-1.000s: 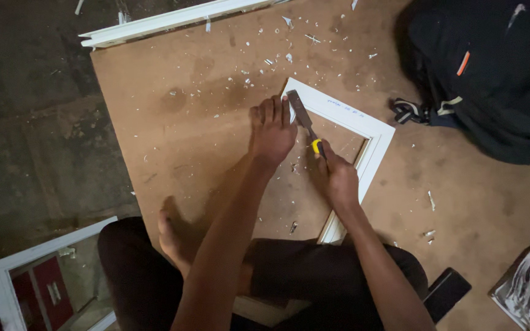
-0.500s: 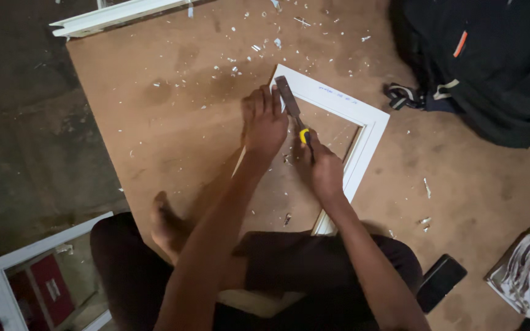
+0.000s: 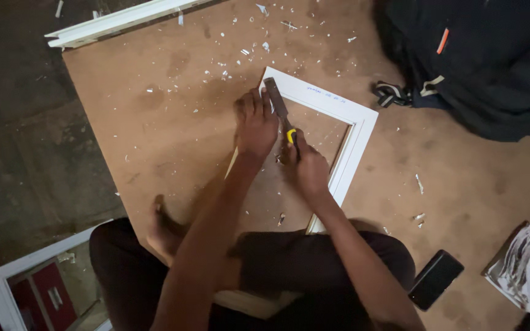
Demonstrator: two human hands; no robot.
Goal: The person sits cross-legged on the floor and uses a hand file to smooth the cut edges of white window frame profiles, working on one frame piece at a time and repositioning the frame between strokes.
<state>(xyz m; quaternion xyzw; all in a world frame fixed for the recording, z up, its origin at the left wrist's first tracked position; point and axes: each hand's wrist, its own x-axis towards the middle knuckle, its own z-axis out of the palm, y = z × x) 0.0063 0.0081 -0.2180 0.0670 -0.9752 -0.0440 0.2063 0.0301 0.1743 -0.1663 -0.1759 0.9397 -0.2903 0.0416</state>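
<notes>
The chisel (image 3: pixel 277 104) has slid toward the far-left corner of the white frame (image 3: pixel 356 132), its blade now flatter along that corner than a second ago. The left hand (image 3: pixel 256 122) has moved up with it onto the frame's edge, and the right hand (image 3: pixel 307 167) has followed, closing the gap between the two hands. The head view has drifted slightly
</notes>
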